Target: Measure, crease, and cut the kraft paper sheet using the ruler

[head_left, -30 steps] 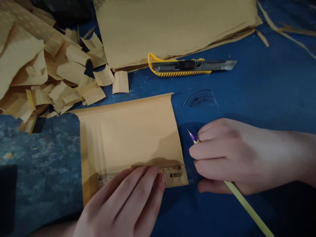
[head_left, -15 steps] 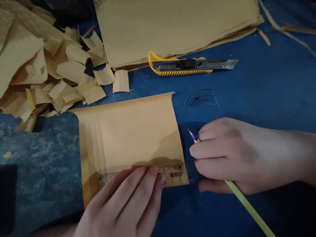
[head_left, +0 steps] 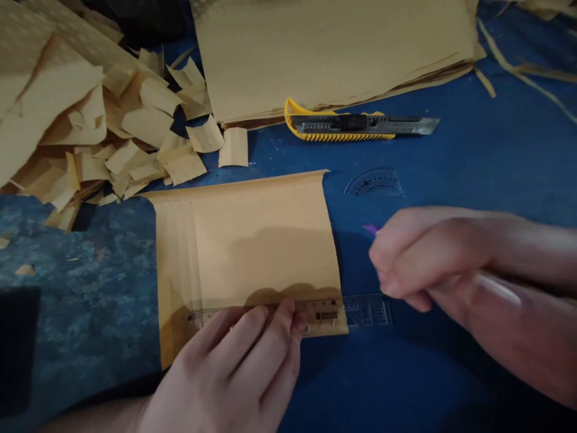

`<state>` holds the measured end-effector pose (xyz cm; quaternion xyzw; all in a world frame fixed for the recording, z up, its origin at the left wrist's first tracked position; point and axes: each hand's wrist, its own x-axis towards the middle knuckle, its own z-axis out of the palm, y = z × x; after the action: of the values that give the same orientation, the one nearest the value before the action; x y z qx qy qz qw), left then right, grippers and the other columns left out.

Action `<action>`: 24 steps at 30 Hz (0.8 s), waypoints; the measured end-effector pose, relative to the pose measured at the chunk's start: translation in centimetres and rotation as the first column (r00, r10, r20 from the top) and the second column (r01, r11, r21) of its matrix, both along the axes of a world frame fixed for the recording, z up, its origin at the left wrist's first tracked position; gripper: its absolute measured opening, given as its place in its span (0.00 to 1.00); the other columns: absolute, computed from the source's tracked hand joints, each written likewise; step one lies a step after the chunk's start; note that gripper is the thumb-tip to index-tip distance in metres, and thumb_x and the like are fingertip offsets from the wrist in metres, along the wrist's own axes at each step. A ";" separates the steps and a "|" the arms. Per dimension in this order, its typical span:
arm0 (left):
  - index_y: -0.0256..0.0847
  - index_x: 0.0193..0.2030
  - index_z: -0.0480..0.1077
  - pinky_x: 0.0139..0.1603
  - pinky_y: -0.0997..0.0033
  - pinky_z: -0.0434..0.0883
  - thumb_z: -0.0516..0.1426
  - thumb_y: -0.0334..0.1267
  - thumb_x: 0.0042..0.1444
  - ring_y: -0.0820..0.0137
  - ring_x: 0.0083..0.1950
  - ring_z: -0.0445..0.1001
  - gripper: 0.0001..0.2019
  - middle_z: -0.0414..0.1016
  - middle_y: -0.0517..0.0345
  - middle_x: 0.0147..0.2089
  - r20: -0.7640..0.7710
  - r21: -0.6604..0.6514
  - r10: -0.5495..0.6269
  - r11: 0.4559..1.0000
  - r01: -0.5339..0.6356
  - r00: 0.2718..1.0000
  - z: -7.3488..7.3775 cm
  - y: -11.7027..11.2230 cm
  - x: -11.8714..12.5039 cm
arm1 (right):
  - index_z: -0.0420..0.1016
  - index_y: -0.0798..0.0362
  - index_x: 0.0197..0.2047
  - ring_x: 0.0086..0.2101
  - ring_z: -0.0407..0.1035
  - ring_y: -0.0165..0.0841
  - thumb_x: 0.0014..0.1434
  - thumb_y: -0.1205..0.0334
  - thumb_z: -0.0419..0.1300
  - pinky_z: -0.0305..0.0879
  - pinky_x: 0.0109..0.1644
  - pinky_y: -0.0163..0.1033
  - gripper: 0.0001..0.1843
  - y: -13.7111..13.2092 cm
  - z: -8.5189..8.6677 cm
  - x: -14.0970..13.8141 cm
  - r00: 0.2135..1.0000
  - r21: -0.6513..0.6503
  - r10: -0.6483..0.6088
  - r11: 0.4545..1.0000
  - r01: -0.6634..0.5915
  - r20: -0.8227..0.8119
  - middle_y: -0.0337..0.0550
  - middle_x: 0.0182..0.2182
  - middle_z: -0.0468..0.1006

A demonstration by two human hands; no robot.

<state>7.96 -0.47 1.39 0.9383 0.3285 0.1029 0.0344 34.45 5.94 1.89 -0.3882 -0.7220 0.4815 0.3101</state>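
desk: what has just changed?

operator: watching from afar, i see the right hand (head_left: 419, 252) now rolled over at the wrist, fingers closed around a purple-tipped pencil (head_left: 371, 228). the pencil's pale shaft, plain a moment ago, is mostly lost to view. the cut-out end of the clear ruler (head_left: 322, 325), earlier hidden by that hand, now shows on the blue tabletop (head_left: 451, 174).

desk: meaning what for the work?

operator: the tip is blurred and sits beyond the right edge of the brown paper (head_left: 265, 252), so i judge no line is being drawn this instant. the left hand (head_left: 234, 367) is unmoved, fingers stretched and pressing the ruler along the paper's near edge, not wrapped around it.

desk: any names to print?

operator: none i can read. the ruler bears a small dark printed block, too small to make out. the protractor (head_left: 374, 182) carries graduations; the yellow cutter (head_left: 351, 123), lying beyond it, shows no legible label.
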 end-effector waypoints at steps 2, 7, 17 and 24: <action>0.37 0.47 0.76 0.47 0.61 0.72 0.45 0.25 0.73 0.65 0.48 0.77 0.18 0.83 0.58 0.48 0.010 -0.008 0.007 1.000 -0.007 1.000 0.0 -0.1 0.0 | 0.74 0.46 0.40 0.30 0.71 0.29 0.76 0.51 0.47 0.72 0.34 0.34 0.18 -0.8 0.0 -0.5 0.999 -0.066 -0.049 0.997 0.048 -0.013 0.39 0.37 0.76; 0.37 0.47 0.76 0.54 0.59 0.71 0.46 0.26 0.74 0.62 0.54 0.75 0.16 0.81 0.57 0.49 0.019 -0.001 0.022 1.000 -0.022 1.000 0.0 -0.6 -0.1 | 0.75 0.50 0.47 0.40 0.75 0.34 0.76 0.52 0.46 0.74 0.41 0.37 0.19 -1.2 -1.2 -1.0 0.990 -0.035 0.091 0.995 -0.095 -0.104 0.46 0.42 0.77; 0.36 0.50 0.76 0.52 0.59 0.77 0.51 0.25 0.71 0.62 0.54 0.78 0.13 0.81 0.54 0.53 0.037 -0.007 0.019 1.000 -0.019 0.999 -0.2 -0.7 -0.3 | 0.74 0.51 0.38 0.32 0.71 0.38 0.73 0.42 0.45 0.70 0.35 0.43 0.26 -0.5 -1.4 -1.0 0.977 -0.115 0.192 0.973 -0.202 -0.095 0.46 0.31 0.74; 0.36 0.50 0.77 0.48 0.58 0.82 0.50 0.26 0.71 0.61 0.51 0.82 0.14 0.83 0.54 0.51 0.054 -0.003 0.010 1.000 -0.010 0.998 -0.1 -0.4 -0.3 | 0.74 0.50 0.39 0.32 0.71 0.38 0.73 0.41 0.44 0.69 0.36 0.43 0.26 -0.5 -1.6 -0.5 0.978 -0.161 0.190 0.966 -0.201 -0.084 0.47 0.32 0.74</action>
<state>7.68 -0.87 1.29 0.9334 0.3322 0.1280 0.0444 33.97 5.45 0.26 -0.3232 -0.7025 0.5820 0.2514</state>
